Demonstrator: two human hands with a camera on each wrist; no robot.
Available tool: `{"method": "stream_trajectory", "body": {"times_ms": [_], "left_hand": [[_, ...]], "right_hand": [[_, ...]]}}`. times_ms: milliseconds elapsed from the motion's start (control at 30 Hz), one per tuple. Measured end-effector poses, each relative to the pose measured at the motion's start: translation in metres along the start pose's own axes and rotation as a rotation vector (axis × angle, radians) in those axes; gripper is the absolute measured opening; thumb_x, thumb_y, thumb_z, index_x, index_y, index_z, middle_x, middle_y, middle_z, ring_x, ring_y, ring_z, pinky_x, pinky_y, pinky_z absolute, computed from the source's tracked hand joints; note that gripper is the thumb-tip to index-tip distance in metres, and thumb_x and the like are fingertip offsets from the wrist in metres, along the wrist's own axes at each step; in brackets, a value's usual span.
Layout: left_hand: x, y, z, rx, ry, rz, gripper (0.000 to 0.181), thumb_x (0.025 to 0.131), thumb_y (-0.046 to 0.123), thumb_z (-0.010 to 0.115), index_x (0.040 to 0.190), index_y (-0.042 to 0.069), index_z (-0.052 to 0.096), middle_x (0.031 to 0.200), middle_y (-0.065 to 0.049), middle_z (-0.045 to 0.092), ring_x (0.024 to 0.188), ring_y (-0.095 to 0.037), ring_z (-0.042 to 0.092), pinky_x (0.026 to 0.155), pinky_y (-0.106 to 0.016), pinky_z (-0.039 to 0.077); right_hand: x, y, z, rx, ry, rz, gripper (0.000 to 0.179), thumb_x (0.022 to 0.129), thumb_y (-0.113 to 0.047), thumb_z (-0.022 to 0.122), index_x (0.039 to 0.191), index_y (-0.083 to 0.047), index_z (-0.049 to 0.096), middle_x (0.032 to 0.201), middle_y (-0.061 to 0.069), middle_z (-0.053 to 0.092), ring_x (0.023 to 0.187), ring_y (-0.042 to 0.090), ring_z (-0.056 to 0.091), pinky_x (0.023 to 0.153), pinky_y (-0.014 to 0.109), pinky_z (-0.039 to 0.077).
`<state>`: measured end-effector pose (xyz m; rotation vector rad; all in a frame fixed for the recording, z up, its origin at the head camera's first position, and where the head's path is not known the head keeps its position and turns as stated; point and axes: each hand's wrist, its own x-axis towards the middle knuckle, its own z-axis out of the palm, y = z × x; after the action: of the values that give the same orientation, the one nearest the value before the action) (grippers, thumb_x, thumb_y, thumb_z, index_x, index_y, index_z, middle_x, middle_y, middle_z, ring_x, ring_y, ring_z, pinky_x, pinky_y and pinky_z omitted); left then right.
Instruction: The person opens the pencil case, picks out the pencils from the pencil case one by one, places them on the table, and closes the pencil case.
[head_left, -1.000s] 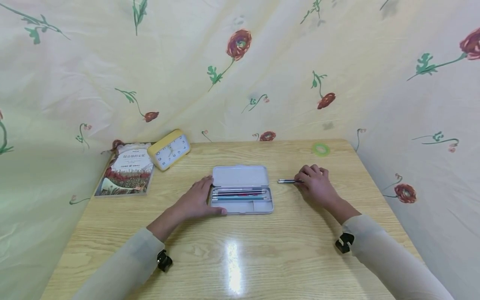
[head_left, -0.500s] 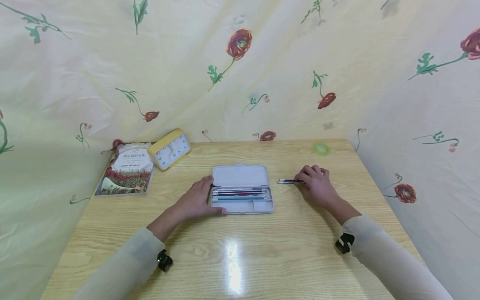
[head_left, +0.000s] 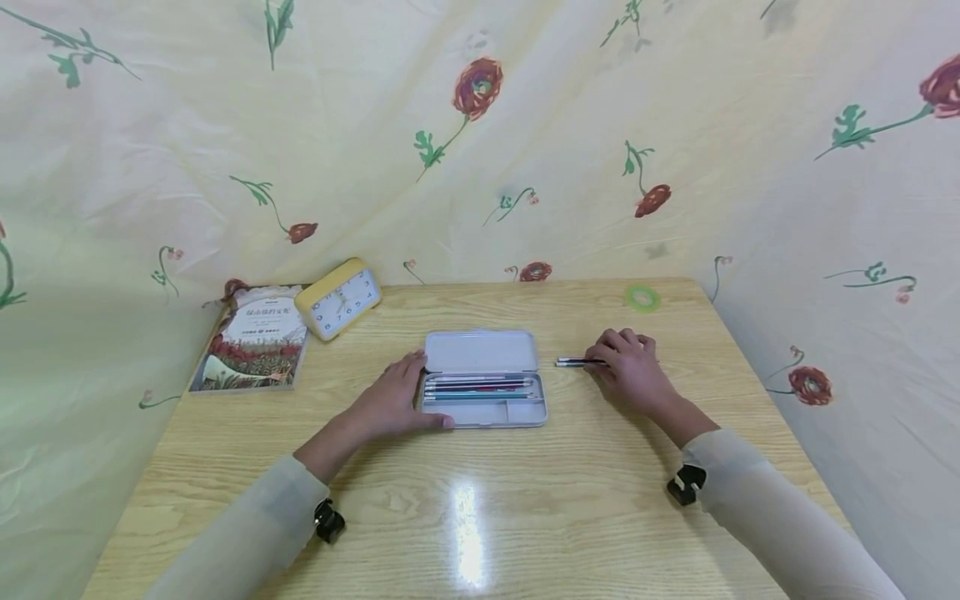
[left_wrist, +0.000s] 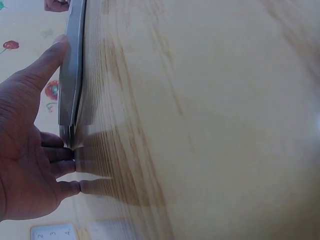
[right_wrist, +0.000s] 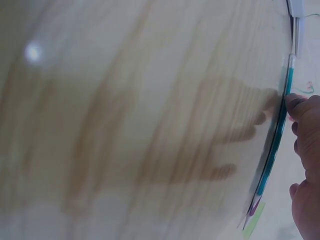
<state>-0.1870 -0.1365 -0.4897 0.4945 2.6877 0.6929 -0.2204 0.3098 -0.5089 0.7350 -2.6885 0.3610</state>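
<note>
An open white pencil case (head_left: 468, 413) lies on the table, lid folded back, with several pencils (head_left: 480, 385) in its rear compartment. My left hand (head_left: 390, 402) holds the case's left end, thumb on the front edge and fingers round the back left corner; the left wrist view shows the thumb against the case's side (left_wrist: 71, 85). To the right of the case, my right hand (head_left: 632, 373) pinches pencils (head_left: 573, 362) lying level close to the tabletop, their ends toward the case. The right wrist view has a teal pencil (right_wrist: 274, 145) under the thumb; the fingers partly hide the rest.
At the back left a yellow alarm clock (head_left: 339, 300) leans by a book (head_left: 251, 342). A roll of green tape (head_left: 642, 298) lies at the back right. A flowered curtain (head_left: 360, 125) hangs behind the wooden table (head_left: 420, 517).
My right hand has shifted very slightly to the left with the pencils. The left hand and the pencil case have not moved.
</note>
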Motion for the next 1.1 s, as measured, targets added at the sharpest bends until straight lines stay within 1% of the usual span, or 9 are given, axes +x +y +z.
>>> {"method": "stream_trajectory", "body": {"times_ms": [100, 200, 367, 500, 700, 833, 900, 1000, 1100], "left_hand": [[0.0, -0.001, 0.0, 0.0, 0.001, 0.002, 0.135, 0.084, 0.079, 0.082, 0.175, -0.001, 0.021, 0.185, -0.02, 0.02, 0.171, -0.044, 0.024, 0.136, -0.061, 0.032], [0.0, -0.001, 0.001, 0.0, 0.001, 0.005, 0.135, 0.084, 0.079, 0.082, 0.175, -0.001, 0.021, 0.185, -0.02, 0.02, 0.171, -0.044, 0.023, 0.136, -0.061, 0.032], [0.0, -0.001, 0.002, -0.008, 0.003, 0.005, 0.135, 0.083, 0.079, 0.083, 0.175, -0.001, 0.022, 0.185, -0.02, 0.02, 0.171, -0.043, 0.023, 0.136, -0.062, 0.032], [0.0, -0.001, 0.002, -0.006, 0.006, 0.0, 0.136, 0.083, 0.079, 0.083, 0.175, 0.0, 0.021, 0.185, -0.019, 0.019, 0.171, -0.043, 0.023, 0.135, -0.063, 0.033], [0.001, -0.002, 0.003, 0.006, 0.001, -0.001, 0.136, 0.083, 0.08, 0.082, 0.176, 0.001, 0.02, 0.185, -0.02, 0.018, 0.171, -0.044, 0.022, 0.135, -0.064, 0.033], [0.002, -0.003, 0.002, 0.001, -0.003, 0.002, 0.137, 0.083, 0.08, 0.082, 0.176, 0.001, 0.019, 0.185, -0.02, 0.017, 0.172, -0.044, 0.02, 0.136, -0.063, 0.031], [0.002, -0.003, 0.002, 0.0, -0.002, 0.006, 0.137, 0.083, 0.08, 0.082, 0.176, 0.001, 0.019, 0.185, -0.02, 0.017, 0.172, -0.044, 0.02, 0.136, -0.062, 0.031], [0.002, -0.004, 0.001, -0.001, -0.002, 0.01, 0.137, 0.083, 0.08, 0.082, 0.175, 0.0, 0.019, 0.185, -0.02, 0.018, 0.172, -0.044, 0.02, 0.136, -0.062, 0.03], [0.001, -0.004, 0.001, -0.003, -0.004, 0.008, 0.137, 0.083, 0.08, 0.082, 0.175, 0.0, 0.019, 0.185, -0.021, 0.018, 0.171, -0.044, 0.02, 0.136, -0.062, 0.03]], "right_hand": [[0.007, -0.007, 0.0, 0.011, -0.006, -0.008, 0.013, 0.095, -0.014, 0.088, 0.106, -0.012, 0.08, 0.107, 0.006, 0.07, 0.099, 0.031, 0.059, 0.101, 0.078, 0.045], [0.015, -0.018, 0.0, 0.015, -0.006, -0.035, 0.015, 0.095, -0.015, 0.088, 0.107, -0.011, 0.081, 0.106, 0.006, 0.072, 0.098, 0.03, 0.061, 0.101, 0.077, 0.047], [0.026, -0.041, 0.002, 0.034, -0.018, -0.113, 0.013, 0.096, -0.015, 0.087, 0.107, -0.011, 0.082, 0.104, 0.005, 0.074, 0.095, 0.028, 0.062, 0.099, 0.075, 0.051], [0.033, -0.059, 0.003, 0.052, -0.054, -0.171, 0.012, 0.097, -0.013, 0.086, 0.108, -0.011, 0.082, 0.102, 0.004, 0.075, 0.096, 0.027, 0.062, 0.099, 0.073, 0.052], [0.038, -0.084, 0.006, 0.072, -0.064, -0.27, 0.015, 0.093, -0.015, 0.09, 0.106, -0.013, 0.083, 0.1, 0.002, 0.075, 0.097, 0.026, 0.064, 0.098, 0.072, 0.053], [0.039, -0.096, 0.01, 0.083, -0.081, -0.333, 0.011, 0.095, -0.018, 0.088, 0.105, -0.015, 0.083, 0.099, 0.0, 0.073, 0.098, 0.025, 0.065, 0.097, 0.071, 0.053], [0.039, -0.1, 0.011, 0.086, -0.099, -0.349, 0.008, 0.098, -0.018, 0.085, 0.105, -0.016, 0.083, 0.099, -0.001, 0.073, 0.097, 0.024, 0.065, 0.097, 0.071, 0.054], [0.039, -0.105, 0.012, 0.102, -0.132, -0.351, 0.006, 0.1, -0.017, 0.083, 0.106, -0.016, 0.083, 0.099, 0.0, 0.072, 0.095, 0.022, 0.063, 0.097, 0.07, 0.055], [0.039, -0.107, 0.014, 0.107, -0.139, -0.356, 0.006, 0.101, -0.018, 0.082, 0.106, -0.016, 0.083, 0.1, 0.0, 0.072, 0.094, 0.02, 0.061, 0.095, 0.067, 0.056]]}}
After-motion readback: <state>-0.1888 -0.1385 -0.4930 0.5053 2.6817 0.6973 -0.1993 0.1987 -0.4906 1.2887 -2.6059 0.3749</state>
